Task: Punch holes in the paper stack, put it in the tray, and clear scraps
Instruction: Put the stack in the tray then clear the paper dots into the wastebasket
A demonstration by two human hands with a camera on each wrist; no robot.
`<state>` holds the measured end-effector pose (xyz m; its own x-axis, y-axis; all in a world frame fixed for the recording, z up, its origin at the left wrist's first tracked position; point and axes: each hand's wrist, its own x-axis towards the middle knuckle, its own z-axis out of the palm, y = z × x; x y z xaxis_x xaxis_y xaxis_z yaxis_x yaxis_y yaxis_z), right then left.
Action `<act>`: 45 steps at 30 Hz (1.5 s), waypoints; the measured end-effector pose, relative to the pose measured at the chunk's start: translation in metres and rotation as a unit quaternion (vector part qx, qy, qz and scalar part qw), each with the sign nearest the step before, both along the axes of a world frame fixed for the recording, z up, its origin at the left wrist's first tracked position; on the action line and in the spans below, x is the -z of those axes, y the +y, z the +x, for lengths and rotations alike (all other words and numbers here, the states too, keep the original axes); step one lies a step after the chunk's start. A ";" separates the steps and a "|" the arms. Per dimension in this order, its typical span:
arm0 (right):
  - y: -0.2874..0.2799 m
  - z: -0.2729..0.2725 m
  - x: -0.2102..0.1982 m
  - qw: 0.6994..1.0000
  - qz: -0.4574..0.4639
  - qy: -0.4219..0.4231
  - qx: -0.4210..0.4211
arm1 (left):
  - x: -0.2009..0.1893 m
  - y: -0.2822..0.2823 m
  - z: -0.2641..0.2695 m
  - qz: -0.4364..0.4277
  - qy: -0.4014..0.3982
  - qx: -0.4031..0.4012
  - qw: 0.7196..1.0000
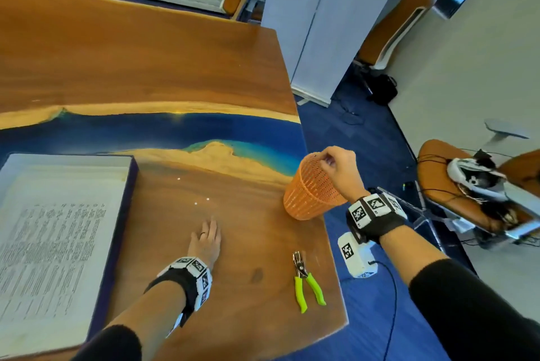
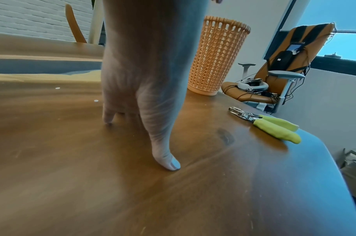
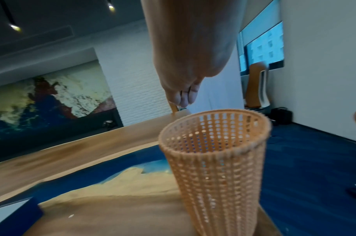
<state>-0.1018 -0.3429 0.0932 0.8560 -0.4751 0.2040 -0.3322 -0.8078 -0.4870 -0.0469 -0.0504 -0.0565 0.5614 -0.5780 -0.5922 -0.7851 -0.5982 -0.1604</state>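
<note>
The printed paper stack (image 1: 58, 229) lies in a dark-rimmed tray (image 1: 130, 182) at the left of the table. My left hand (image 1: 206, 239) lies flat on the wood right of the tray, fingers straight, thumb tip (image 2: 168, 164) touching the table. Three small white paper scraps (image 1: 195, 203) lie just beyond its fingertips, and one scrap (image 2: 96, 100) shows beside the hand. My right hand (image 1: 331, 162) hovers over the rim of the orange mesh basket (image 1: 309, 188), fingertips (image 3: 183, 97) bunched together. Whether they hold a scrap is hidden. The green-handled hole punch (image 1: 306, 281) lies untouched near the right edge.
The basket (image 3: 215, 167) stands at the table's right edge, above blue carpet. An office chair (image 1: 455, 185) with cables and a headset stands to the right. A white tagged device (image 1: 356, 255) hangs below my right wrist, beside the table edge.
</note>
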 end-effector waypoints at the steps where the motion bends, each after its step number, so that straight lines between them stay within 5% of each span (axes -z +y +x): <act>1: -0.007 -0.005 0.002 1.000 0.004 0.010 0.009 | 0.001 0.001 0.001 0.005 0.000 0.000 1.000; 17: -0.023 -0.010 0.011 0.996 0.046 0.050 0.058 | 0.004 0.010 0.008 -0.013 0.031 0.005 0.999; 24: 0.034 0.042 -0.005 0.996 -0.003 -0.021 -0.089 | 0.004 0.031 0.027 -0.023 0.030 -0.060 0.997; 31: 0.115 0.099 0.048 0.974 0.029 0.076 -0.210 | 0.004 0.040 0.058 -0.032 0.027 -0.123 0.992; 38: 0.164 0.115 0.118 0.956 0.058 0.223 -0.181 | 0.011 0.034 0.070 -0.038 0.009 -0.126 0.991; 45: 0.172 0.128 0.149 0.951 0.070 0.254 -0.160 | 0.017 0.024 0.065 -0.036 0.005 -0.161 0.986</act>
<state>0.0264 -0.1714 -0.0560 0.9324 -0.1666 -0.3207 -0.3023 -0.8460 -0.4393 0.0181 -0.0264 -0.0737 0.7177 -0.4115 -0.5618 -0.5536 -0.8265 -0.1017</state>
